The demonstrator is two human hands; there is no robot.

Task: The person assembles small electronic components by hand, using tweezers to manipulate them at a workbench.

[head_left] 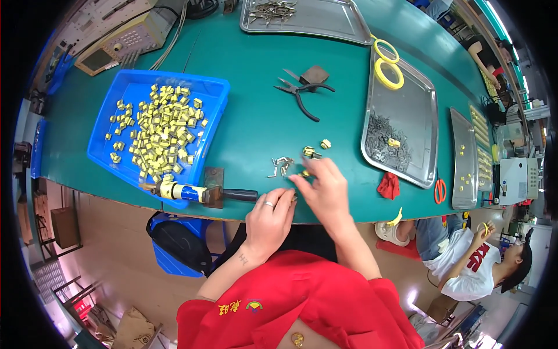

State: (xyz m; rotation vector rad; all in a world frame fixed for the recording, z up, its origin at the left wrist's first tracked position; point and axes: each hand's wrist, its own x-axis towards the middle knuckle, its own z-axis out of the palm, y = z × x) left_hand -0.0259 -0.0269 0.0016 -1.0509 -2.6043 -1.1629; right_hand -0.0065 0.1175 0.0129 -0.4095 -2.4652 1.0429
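Close to the bench's front edge, my left hand (270,222) is closed, thumb and fingers pressed together around something small and mostly hidden. My right hand (326,195) reaches over the bench just beside it. Its thumb and forefinger are apart, the forefinger a little blurred. A small yellow-wrapped transformer core (308,152) lies by that fingertip, and another yellow core (325,143) sits slightly farther off. Several small silver metal clips (281,166) are heaped left of my right thumb. A tool with a black handle (239,195) rests left of my left hand, across a metal block (214,187).
Left stands a blue bin (215,96) full of yellow cores. Pliers (299,93) lie by a dark block (314,75). A metal tray (427,128) at right holds dark clips; yellow tape rolls (388,74) rest on its far end. Red scissors (440,191) and a seated person (474,264) are farther right.
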